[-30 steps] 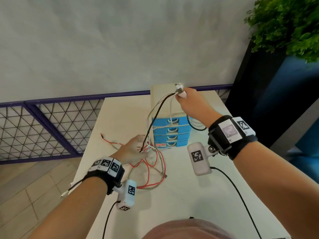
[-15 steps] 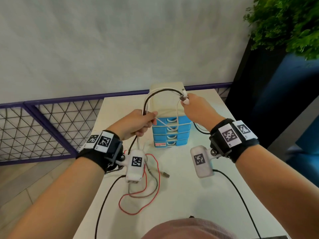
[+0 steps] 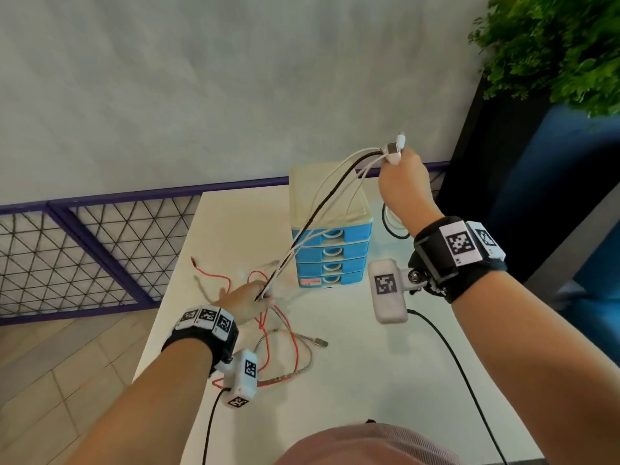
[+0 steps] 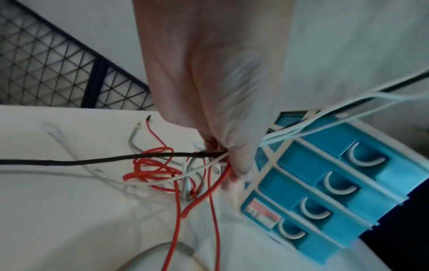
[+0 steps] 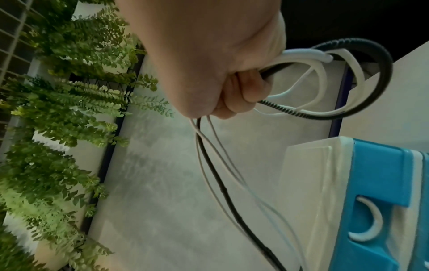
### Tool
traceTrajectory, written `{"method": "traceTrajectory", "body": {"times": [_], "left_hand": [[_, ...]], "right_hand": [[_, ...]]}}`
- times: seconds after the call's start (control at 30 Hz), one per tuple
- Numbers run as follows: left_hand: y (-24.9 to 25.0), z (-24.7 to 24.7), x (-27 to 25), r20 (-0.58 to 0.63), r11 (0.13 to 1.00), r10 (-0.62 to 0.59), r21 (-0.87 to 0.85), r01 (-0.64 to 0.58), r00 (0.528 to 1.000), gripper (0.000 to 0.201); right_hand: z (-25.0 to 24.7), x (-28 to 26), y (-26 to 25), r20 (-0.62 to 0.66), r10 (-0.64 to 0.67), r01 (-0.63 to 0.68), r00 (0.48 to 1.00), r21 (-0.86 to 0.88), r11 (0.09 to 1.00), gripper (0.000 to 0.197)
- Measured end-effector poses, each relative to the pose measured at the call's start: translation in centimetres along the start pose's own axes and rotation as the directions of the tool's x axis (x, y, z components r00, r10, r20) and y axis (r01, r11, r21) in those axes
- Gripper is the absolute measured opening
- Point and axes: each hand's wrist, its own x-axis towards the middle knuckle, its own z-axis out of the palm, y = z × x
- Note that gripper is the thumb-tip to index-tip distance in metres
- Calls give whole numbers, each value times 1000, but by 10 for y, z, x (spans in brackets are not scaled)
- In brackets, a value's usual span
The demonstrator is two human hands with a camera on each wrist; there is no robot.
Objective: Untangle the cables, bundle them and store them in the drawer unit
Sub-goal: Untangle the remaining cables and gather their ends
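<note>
The right hand (image 3: 404,182) is gripping looped black and white cables (image 3: 322,209) above the drawer unit (image 3: 330,236); the left hand (image 3: 243,302) is pinching them lower, fingers curled, over tangled red cable (image 3: 265,327).

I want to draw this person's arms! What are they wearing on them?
Both arms are bare, with no sleeves. Each wrist has a black strap: the left strap and right strap carry white squares printed with black blocky patterns. A small white camera box hangs under each, the left box and right box, each with a black cable trailing away.
</note>
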Motion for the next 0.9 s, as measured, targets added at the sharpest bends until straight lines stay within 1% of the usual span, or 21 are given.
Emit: {"method": "traceTrajectory", "body": {"times": [0.03, 0.1, 0.13, 0.2, 0.23, 0.27, 0.33, 0.37, 0.4, 0.43, 0.47, 0.5, 0.53, 0.57, 0.63, 0.67, 0.7, 0.73, 0.77, 0.83, 0.9], "left_hand": [[-2, 2, -2, 1, 994, -61, 94, 61, 998, 24], [-8, 4, -4, -2, 971, -153, 185, 150, 988, 46], [-14, 5, -4, -6, 958, -193, 215, 189, 981, 49], [-16, 4, -8, -91, 933, -240, 254, 255, 967, 34], [-14, 3, -10, -137, 931, -234, 255, 263, 963, 26], [-8, 1, -13, -157, 943, -216, 223, 248, 964, 22], [-1, -3, -12, -212, 979, -123, 134, 154, 969, 12], [4, -5, -11, -186, 990, -93, 86, 110, 978, 30], [9, -7, -10, -131, 998, -42, 47, 49, 990, 60], [13, -9, -6, -81, 1000, 15, 4, -15, 997, 84], [22, -11, -4, -38, 997, 69, -38, -71, 997, 98], [33, -10, -4, -19, 986, 135, -93, -136, 991, 102], [44, -11, -5, -13, 960, 200, -196, -199, 980, 97], [57, -12, -3, -13, 908, 254, -341, -243, 967, 86], [83, -16, -5, -8, 780, 317, -566, -266, 948, 63], [95, -18, -6, -30, 736, 335, -616, -281, 942, 51], [102, -20, -4, -74, 718, 346, -620, -315, 935, 35], [108, -25, -7, -114, 720, 358, -598, -352, 927, 16], [109, -28, -7, -143, 720, 378, -576, -388, 915, 3], [101, -34, -6, -168, 761, 392, -493, -422, 904, 15], [83, -36, -4, -189, 819, 347, -417, -395, 919, 15]], "right_hand": [[-2, 0, -1, -30, -2, 3, 1000, 28, 1000, 26], [-9, 3, -2, -81, 0, 6, 997, 69, 998, 22], [-13, 4, -3, -97, 2, 7, 995, 90, 996, 19], [-17, 5, -4, -105, 6, 4, 994, 101, 995, 15], [-16, 5, -4, -89, 4, 4, 996, 83, 997, 18], [-14, 3, -4, -62, 2, 2, 998, 62, 998, 22], [-4, -2, -2, -16, 3, -3, 1000, 26, 1000, 25], [0, -6, -1, 10, 2, -2, 1000, 10, 1000, 24], [5, -9, 1, 40, 1, 0, 999, -9, 1000, 21], [8, -12, 1, 63, -1, 3, 998, -44, 999, 18], [12, -14, 0, 93, 5, 2, 996, -69, 998, 16], [15, -16, -1, 116, 1, 8, 993, -74, 997, 14], [19, -17, -2, 145, -7, 14, 989, -51, 999, 12], [22, -17, -4, 174, -19, 24, 985, -29, 999, 11], [27, -17, -7, 231, -47, 53, 972, -19, 998, 12], [28, -18, -9, 258, -57, 63, 965, -12, 998, 13], [29, -19, -10, 273, -67, 69, 960, 1, 998, 15], [28, -19, -11, 279, -70, 68, 958, 17, 998, 17], [26, -18, -11, 273, -69, 61, 960, 35, 998, 20], [20, -14, -10, 231, -52, 28, 972, 106, 994, 30], [8, -7, -13, 140, 0, -29, 990, 203, 979, 33]]}}
